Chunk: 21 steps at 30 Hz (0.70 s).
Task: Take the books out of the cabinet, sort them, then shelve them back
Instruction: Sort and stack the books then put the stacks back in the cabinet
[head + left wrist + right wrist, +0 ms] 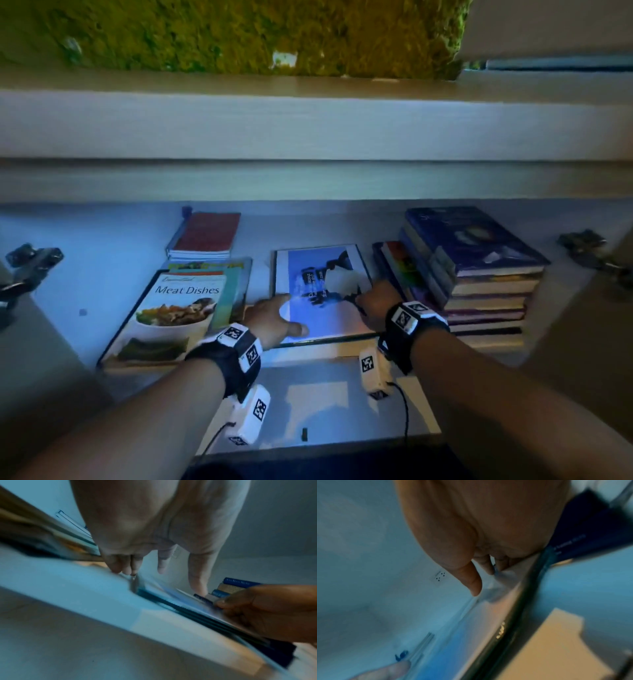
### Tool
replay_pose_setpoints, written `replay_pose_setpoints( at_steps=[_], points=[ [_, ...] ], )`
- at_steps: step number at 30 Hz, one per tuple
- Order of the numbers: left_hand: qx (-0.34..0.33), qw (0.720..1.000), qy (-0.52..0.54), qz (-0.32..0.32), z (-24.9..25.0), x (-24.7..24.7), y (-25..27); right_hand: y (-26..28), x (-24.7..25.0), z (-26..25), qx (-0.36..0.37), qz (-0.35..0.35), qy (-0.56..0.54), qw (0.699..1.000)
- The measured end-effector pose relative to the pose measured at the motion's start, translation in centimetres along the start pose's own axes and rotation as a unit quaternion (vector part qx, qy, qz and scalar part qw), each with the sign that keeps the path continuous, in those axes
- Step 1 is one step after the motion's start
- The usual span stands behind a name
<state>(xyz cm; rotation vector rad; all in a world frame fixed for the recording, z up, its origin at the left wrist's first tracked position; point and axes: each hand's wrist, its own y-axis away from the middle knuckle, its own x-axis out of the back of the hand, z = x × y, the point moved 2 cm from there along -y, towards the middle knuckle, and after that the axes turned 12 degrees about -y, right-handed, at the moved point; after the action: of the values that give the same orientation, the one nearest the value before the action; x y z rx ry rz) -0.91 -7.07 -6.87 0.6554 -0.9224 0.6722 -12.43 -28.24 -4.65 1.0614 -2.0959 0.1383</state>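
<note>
Hands first: the left hand [274, 317] lies flat, fingers straight, on the glossy blue book [322, 291]; the right hand [371, 301] is at its right edge, fingers curled as if pinching it, though blur makes this uncertain. That book lies flat on the cabinet shelf [102, 260], between the Meat Dishes book [171, 315] and a stack [479, 274]. Thin, slick and floppy, probably; best gripped by both side edges.

Both wrist views motion-blurred. Blue book [318, 291] cover text unreadable, near corners covered by left hand [274, 320] and right hand [375, 301]. Book stack [479, 270] spines illegible. Right fingertips hidden against book edge.
</note>
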Motion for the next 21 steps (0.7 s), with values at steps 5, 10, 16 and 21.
replay_pose_setpoints(
  at_steps=[5, 10, 16, 21],
  points=[
    [-0.008, 0.989, -0.150, -0.017, 0.0, -2.4, 1.0, -0.8, -3.4, 2.1, 0.034, 0.053, 0.112, 0.992],
    [-0.009, 0.989, -0.147, 0.027, -0.3, -3.5, 1.1, -0.1, -4.7, 4.6, 0.100, 0.025, 0.187, 0.977],
    [-0.019, 0.995, -0.098, 0.005, -0.2, -2.9, 1.5, 0.2, -5.1, 5.3, 0.128, 0.061, 0.188, 0.972],
    [0.015, 0.988, -0.090, 0.128, -3.9, 2.1, 3.9, 0.3, -4.8, 5.3, 0.149, 0.058, 0.188, 0.969]
  ],
)
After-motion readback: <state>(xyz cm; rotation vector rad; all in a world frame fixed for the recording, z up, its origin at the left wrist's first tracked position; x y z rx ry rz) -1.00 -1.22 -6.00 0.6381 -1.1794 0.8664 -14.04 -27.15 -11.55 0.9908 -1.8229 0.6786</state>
